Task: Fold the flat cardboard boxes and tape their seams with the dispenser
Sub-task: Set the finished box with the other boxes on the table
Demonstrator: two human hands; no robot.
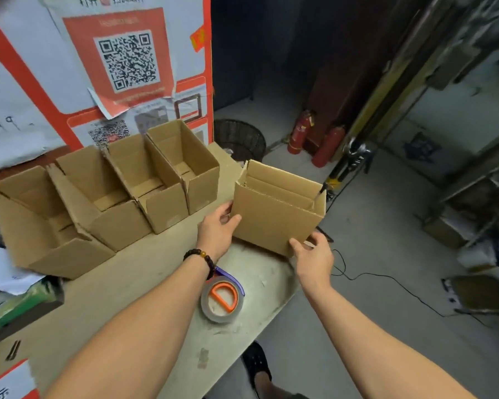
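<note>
An open-topped brown cardboard box [274, 214] stands upright at the table's right end. My left hand [218, 226] grips its left edge, thumb on the front face. My right hand [314, 254] holds its lower right corner, thumb on the front, fingers round the side. The tape dispenser [224, 298], a grey roll with an orange handle and purple guard, lies flat on the table between my forearms, apart from both hands.
Several folded open boxes [104, 194] stand in a row along the poster wall at the left. The beige table [144, 283] ends just right of the held box. A wire basket [239, 138], two red extinguishers [314, 139] and a black cable [386, 280] are on the floor.
</note>
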